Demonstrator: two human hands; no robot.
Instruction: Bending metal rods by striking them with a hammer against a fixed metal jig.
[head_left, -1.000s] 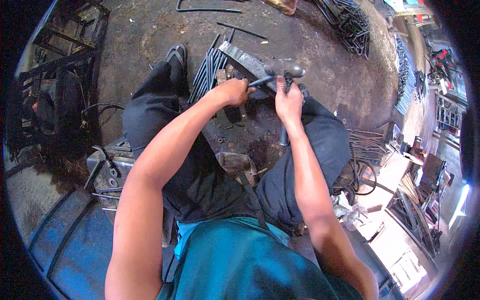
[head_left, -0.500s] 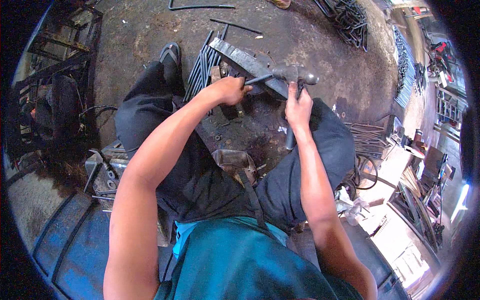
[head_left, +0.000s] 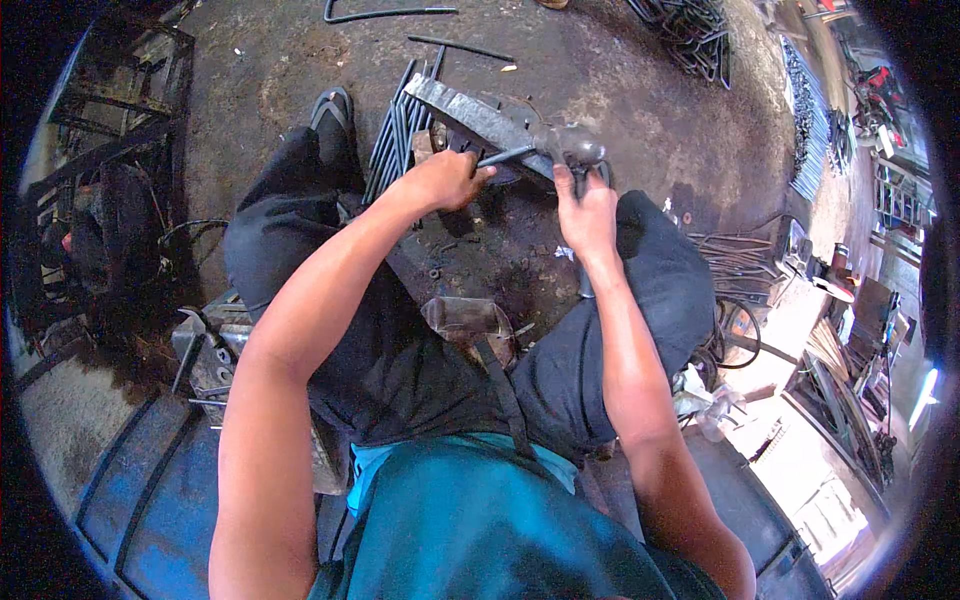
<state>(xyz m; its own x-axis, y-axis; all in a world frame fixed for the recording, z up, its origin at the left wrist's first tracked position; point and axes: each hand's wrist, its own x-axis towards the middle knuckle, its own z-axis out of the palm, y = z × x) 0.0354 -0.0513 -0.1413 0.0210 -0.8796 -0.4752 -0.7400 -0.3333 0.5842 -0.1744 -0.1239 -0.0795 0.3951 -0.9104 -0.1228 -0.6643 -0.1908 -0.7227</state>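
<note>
My left hand (head_left: 445, 182) is closed around a dark metal rod (head_left: 508, 156), which points to the right over a heavy steel block (head_left: 468, 108). The block is long, with a pale worn top edge. My right hand (head_left: 588, 215) grips a ball-peen hammer (head_left: 574, 146) just below its head. The hammer head is blurred and sits at the rod's right end; I cannot tell if they touch. Part of the hammer handle shows below my right hand. Beside the block, left of it, lies a bundle of straight rods (head_left: 392, 135).
A loose rod (head_left: 460, 47) and a bent rod (head_left: 390, 14) lie on the floor ahead. A pile of bent rods (head_left: 690, 40) is at the far right. Thin rods (head_left: 735, 258) lie right of my knee. A metal box (head_left: 468, 322) sits between my legs.
The hammer head has shifted slightly left and turned, and is now smeared by motion. My left hand still holds the rod in nearly the same place. The whole view has shifted a little.
</note>
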